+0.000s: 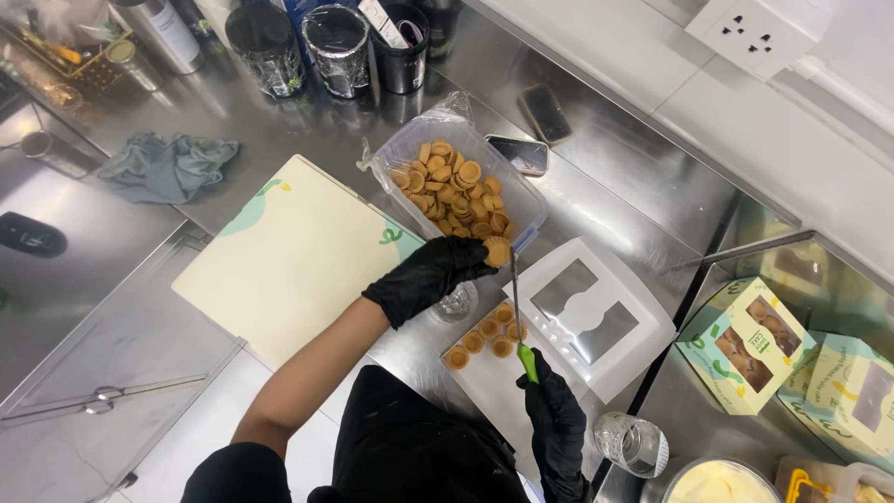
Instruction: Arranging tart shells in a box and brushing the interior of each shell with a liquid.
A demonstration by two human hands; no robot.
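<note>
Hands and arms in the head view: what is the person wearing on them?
Both the left hand and the right hand wear thin, glossy black disposable gloves ending at the wrist. The left forearm is bare, with a black short sleeve above it. No markings show.

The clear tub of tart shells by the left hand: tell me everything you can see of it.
The clear plastic tub is rectangular with rounded corners, open, lined with crinkled film. It sits at an angle on the steel counter, heaped with small golden tart shells. The black-gloved left hand holds one shell at its near rim.
</note>
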